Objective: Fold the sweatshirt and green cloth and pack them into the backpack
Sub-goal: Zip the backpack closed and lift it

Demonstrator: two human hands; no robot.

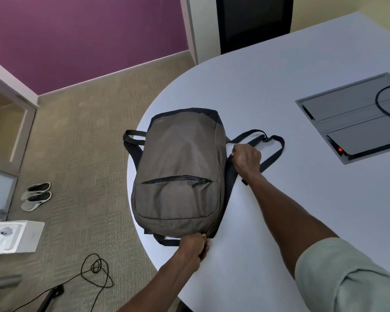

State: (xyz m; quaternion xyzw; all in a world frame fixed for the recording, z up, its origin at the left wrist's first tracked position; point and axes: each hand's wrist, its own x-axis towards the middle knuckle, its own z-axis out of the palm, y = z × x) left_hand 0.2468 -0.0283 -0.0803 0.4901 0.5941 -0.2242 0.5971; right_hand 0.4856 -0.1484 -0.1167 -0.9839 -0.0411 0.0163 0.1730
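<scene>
The backpack lay flat on the rounded end of the white table, front pocket up, its top end pointing away from the person and its left side reaching the table's edge. It bulged slightly, and neither sweatshirt nor green cloth was in sight, so both were probably already inside; the step in hand looked like closing the main zipper.

The left hand sat at the backpack's near corner, its grip curled and pinching the bottom seam. The right hand was against the backpack's right side, just below the strap that looped out over the table; its grip was curled tight on something at the side seam, most likely the zipper pull, though the pull itself was hidden under the fingers.

To do this well, the left hand should hold the corner taut, so that the zipper track lies straight. The right hand should draw the pull along the track in one even stroke, easing round the curve at the top. Any cloth poking out near the teeth would need tucking in first, or it could jam. Beyond the backpack's right side, a cable hatch was set into the table, well apart.
</scene>
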